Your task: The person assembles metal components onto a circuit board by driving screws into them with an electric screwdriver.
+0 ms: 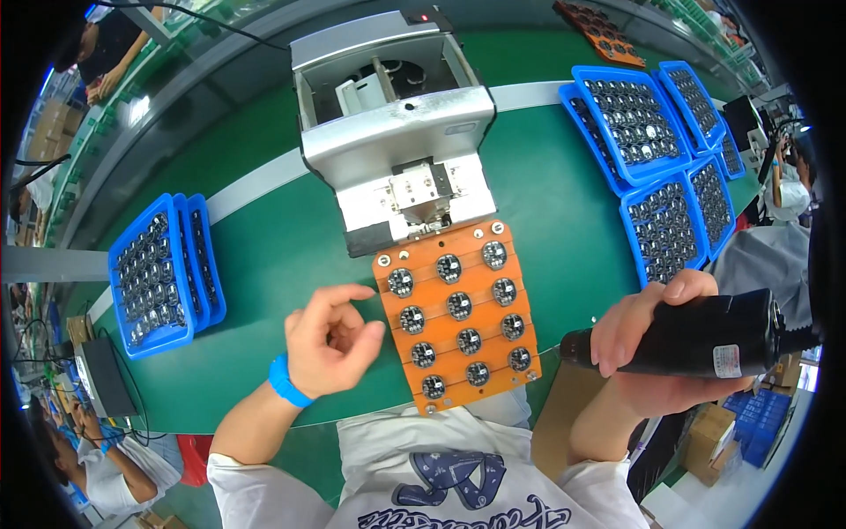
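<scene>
Head view, the only one we had: labels first. We saw a white label [727, 361] with dark print on the black handheld tool [696, 339]; print too small for us to read. The silver machine [397, 137] had a small pale plate on its front, also too small for us, and a red light up top. Blue script ran across the white shirt [379, 450], cut by the lower edge, under a big patterned dark-blue motif.

Fixture: we had the orange fixture [449, 323] on the green bench [273, 264], just in front of the machine, slightly skewed, near end by the bench edge. Flat plate, banded crosswise, metal fasteners at the corners. We counted twelve round dark modules [459, 305] with silvery parts, four rows of three.

Hands: our left hand [330, 339] was loosely curled beside the fixture's left edge, thumb and index apart. Our right hand [648, 331] was wrapped round the tool, held roughly level, tip toward the fixture's right edge; we couldn't tell if it touched.

Blue trays [656, 172] of similar round parts sat either side.
</scene>
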{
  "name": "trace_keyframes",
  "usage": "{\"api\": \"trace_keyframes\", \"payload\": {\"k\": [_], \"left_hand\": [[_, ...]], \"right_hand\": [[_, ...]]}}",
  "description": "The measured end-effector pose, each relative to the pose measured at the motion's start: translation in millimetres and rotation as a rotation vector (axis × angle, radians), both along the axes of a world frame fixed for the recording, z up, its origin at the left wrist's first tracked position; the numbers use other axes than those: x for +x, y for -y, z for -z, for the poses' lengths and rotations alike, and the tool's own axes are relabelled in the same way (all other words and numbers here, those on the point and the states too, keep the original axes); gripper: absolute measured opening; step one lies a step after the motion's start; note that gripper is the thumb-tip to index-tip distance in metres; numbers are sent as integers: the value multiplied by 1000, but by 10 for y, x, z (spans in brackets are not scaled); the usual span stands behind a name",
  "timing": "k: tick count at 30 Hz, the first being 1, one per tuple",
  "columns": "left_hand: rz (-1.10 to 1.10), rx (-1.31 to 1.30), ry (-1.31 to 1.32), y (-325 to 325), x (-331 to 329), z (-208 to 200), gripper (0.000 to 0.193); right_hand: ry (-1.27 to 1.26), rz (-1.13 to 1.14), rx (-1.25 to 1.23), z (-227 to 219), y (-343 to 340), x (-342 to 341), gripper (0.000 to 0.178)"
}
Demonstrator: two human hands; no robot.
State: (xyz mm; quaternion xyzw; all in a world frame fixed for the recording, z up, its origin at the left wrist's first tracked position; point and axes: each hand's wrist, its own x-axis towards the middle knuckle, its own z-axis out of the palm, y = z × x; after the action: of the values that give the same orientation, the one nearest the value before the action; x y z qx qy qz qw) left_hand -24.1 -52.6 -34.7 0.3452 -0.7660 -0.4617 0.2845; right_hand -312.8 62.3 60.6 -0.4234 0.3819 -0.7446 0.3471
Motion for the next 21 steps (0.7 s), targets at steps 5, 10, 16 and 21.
{"api": "trace_keyframes", "payload": {"k": [5, 10, 16, 21], "left_hand": [[25, 62, -73, 68, 45, -10, 21], [-67, 320, -213, 141, 69, 38, 18], [-16, 344, -181, 223, 64, 25, 20], [36, 342, -225, 238, 93, 31, 21]], "right_hand": [[-45, 21, -11, -107, -83, -188, 80], [-43, 14, 30, -123, -76, -345, 81], [-54, -44, 109, -146, 35, -381, 86], [-150, -51, 198, -236, 141, -279, 89]]}}
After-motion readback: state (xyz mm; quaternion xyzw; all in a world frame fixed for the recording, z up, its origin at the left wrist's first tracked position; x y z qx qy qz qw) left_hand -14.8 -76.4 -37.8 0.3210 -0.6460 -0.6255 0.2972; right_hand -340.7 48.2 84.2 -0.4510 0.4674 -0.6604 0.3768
